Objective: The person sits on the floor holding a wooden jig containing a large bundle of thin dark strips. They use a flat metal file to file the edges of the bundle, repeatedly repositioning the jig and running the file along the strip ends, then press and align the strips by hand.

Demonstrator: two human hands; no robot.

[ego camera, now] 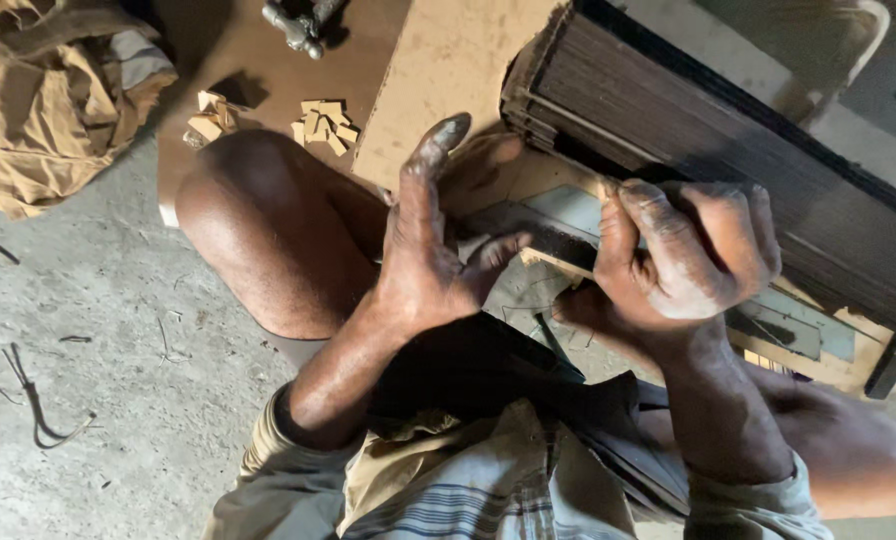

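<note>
pinching a thin, stiff, light dark wooden strip [558, 245] in my clenched right hand [688, 260], open left hand [433, 250] steadying its near end, beside the heavy dark strip stack [708, 130] over my knees.

dark ribbed panel [728, 130] — tan wood chips [323, 125]; khaki cloth [53, 90]

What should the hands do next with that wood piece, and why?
Probably press the left hand flat onto the wooden frame piece to steady it. Its fingers are spread open just above the wood, while the right hand is already fisted tight at the frame's edge beside the dark stack of slats.
</note>
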